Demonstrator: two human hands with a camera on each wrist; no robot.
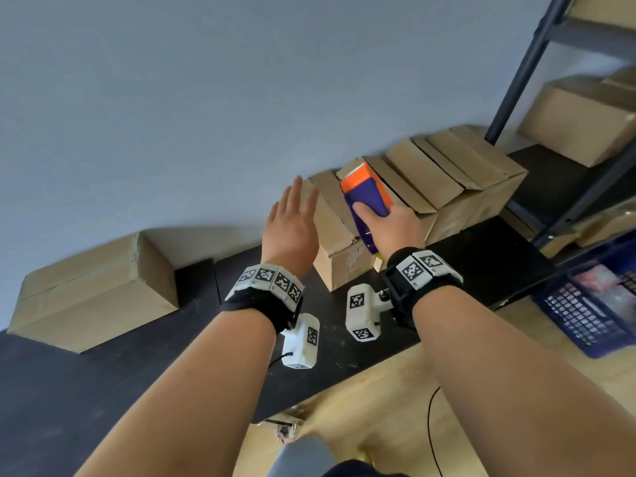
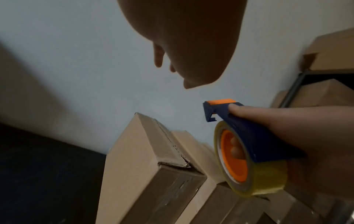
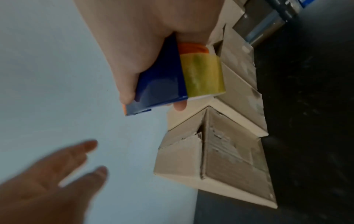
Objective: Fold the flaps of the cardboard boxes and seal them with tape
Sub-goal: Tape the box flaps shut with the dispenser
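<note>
Two bare forearms reach forward from the bottom of the head view, each wrist strapped with a black band carrying white blocks printed with black square markers. The left hand (image 1: 290,228) is held up with its fingers straight and spread, holding nothing, just beside the near corner of the closest box. The right hand (image 1: 395,223) grips a blue and orange plastic tape dispenser (image 1: 366,197) loaded with a roll of clear yellowish tape (image 2: 254,171); its thumb lies along the blue top, and in the left wrist view its fingers curl through the orange core of the roll. The dispenser is held above a row of small brown cardboard boxes (image 1: 416,197) that stand side by side on the black bench (image 1: 103,390) against the pale blue-grey wall (image 1: 206,98). The nearest box of the row (image 1: 335,249) has its flaps folded shut, with a torn corner and strips of tape visible on its end face in the right wrist view. Well apart to the left, a larger brown cardboard box (image 1: 93,290) sits closed on the bench against the wall. Right of the bench, a blue plastic crate (image 1: 588,304) stands on the light wooden floor. Farther back on the right, a dark metal shelving rack (image 1: 530,70) holds more brown boxes.
</note>
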